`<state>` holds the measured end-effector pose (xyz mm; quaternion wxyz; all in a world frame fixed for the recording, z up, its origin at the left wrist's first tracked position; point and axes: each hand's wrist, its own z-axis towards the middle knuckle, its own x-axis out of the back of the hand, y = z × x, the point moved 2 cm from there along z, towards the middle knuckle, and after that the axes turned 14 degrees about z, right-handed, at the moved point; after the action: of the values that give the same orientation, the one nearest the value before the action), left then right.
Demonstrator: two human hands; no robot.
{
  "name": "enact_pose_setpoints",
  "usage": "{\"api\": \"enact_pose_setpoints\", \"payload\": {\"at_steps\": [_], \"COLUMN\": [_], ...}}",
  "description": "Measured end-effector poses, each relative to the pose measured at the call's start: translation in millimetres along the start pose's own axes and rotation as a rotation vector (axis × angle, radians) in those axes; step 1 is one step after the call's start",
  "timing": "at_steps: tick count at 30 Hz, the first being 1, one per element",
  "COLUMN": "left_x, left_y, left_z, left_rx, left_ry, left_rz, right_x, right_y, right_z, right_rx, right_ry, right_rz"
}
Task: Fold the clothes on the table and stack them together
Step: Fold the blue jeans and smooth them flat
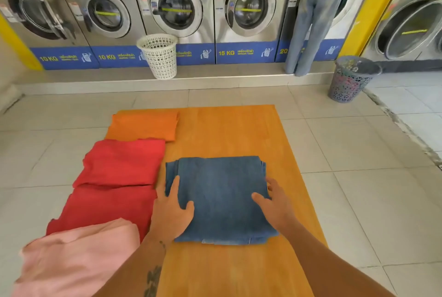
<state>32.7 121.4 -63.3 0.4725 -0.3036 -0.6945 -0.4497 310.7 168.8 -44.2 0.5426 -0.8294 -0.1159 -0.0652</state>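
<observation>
Folded jeans (221, 198) lie in a neat blue square on the orange table (229, 129), near its middle, between my two hands. My left hand (171, 213) rests flat on the left edge of the denim, fingers spread, the thumb (189, 205) lying on top of the cloth and the other fingertips reaching along its side; nothing is pinched in it. My right hand (275, 203) rests open on the right edge in the same way, thumb pointing inward across the fabric, fingers loose at the fold.

Along the table's left side runs a row of other clothes: a folded orange garment (144, 126) at the far end, a red piece (122, 162) just beside the jeans, a second red piece (102, 205) touching my left wrist, and a pink one (76, 256) nearest me, spilling over the edge.

Beyond the table, a white basket (159, 56) and a grey basket (351, 79) stand on the tiled floor before a line of washing machines (177, 7), where a person in jeans (311, 26) stands at one drum.
</observation>
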Motion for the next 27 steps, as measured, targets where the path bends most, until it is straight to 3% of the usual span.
{"api": "enact_pose_setpoints", "payload": {"at_steps": [5,8,13,19,27], "left_x": [0.3,0.0,2.3,27.4,12.8], "left_y": [10.8,22.8,49.9,105.0,138.9], "left_z": [12.3,19.1,46.3,121.4,223.3], "left_rx": [0.024,0.003,-0.039,-0.157,-0.242], "left_ry": [-0.09,-0.119,0.032,0.229,0.191], "left_rz": [-0.114,-0.244,-0.376,-0.319,-0.248], "right_x": [-19.1,-25.2,-16.7,-6.2,1.3], "right_y": [-5.3,-14.2,-40.6,-93.0,-124.4], "right_z": [13.7,25.0,50.1,109.8,205.8], "right_rx": [-0.054,-0.049,0.101,0.263,0.243], "right_ry": [-0.045,-0.08,0.006,0.137,0.208], "right_rz": [0.222,0.141,0.028,-0.031,-0.107]}}
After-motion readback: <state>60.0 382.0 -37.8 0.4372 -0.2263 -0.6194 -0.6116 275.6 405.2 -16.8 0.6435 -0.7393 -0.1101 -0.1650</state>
